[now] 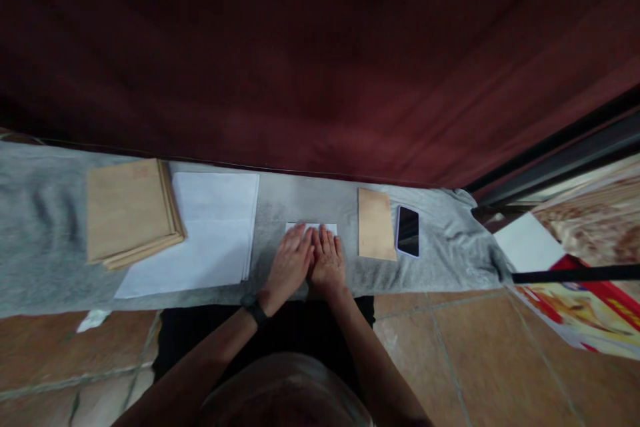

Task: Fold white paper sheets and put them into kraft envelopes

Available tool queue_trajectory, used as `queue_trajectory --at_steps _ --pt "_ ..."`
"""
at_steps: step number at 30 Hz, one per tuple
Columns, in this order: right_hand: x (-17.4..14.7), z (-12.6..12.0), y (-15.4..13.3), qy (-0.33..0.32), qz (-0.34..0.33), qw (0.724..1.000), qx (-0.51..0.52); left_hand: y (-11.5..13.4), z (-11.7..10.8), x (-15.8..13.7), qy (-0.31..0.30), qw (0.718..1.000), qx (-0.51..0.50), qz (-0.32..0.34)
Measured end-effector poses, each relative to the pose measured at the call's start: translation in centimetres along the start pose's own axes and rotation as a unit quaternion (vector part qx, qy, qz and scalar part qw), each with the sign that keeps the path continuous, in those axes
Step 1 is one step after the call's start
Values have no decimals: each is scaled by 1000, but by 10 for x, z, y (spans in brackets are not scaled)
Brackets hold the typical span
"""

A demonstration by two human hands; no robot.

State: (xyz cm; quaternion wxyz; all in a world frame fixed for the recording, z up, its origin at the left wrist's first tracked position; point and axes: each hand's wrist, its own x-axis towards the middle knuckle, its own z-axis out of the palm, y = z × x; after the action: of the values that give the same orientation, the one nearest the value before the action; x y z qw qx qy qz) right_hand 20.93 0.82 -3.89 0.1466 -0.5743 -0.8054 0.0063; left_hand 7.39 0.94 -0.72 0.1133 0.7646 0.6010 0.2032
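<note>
Side by side, my left hand (291, 260) and my right hand (327, 259) lie flat on a small piece of white paper (313, 227). Their fingers are stretched out and point away from me. Only the far edge and corners of the paper show; the rest is covered by my hands, so I cannot tell whether it is folded. To the left are large white sheets (215, 233), partly under a stack of brown envelopes (127, 207). A single brown envelope (376, 225) lies to the right of my right hand.
A phone (409, 231) lies beyond the single envelope. Grey cloth (450, 253) covers the narrow table, with a dark red curtain-like surface (300, 80) behind it. At the right are a black bar (575, 274) and a colourful box (585, 310). White scrap (93, 320) lies on the tiled floor.
</note>
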Motion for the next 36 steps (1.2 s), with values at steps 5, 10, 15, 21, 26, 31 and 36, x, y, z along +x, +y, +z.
queue_trajectory --at_steps 5,10,15,21,26,31,36 --pt "-2 -1 1 -13 -27 999 -16 14 18 -7 -10 999 30 43" --pt "2 -1 0 2 -1 1000 -2 3 14 -6 -14 998 64 20" --pt "2 -3 3 14 23 1000 12 -3 12 -5 -15 997 78 10" --pt "-2 -6 13 28 22 999 11 -3 12 -6 -6 998 60 4" --pt "-5 -8 22 31 31 999 12 -3 12 -4 -16 998 57 -2" --pt "-1 -10 17 34 59 998 19 -4 14 -4 -12 998 56 1" --pt "10 -5 -3 46 53 996 59 -13 21 -7 2 996 83 21"
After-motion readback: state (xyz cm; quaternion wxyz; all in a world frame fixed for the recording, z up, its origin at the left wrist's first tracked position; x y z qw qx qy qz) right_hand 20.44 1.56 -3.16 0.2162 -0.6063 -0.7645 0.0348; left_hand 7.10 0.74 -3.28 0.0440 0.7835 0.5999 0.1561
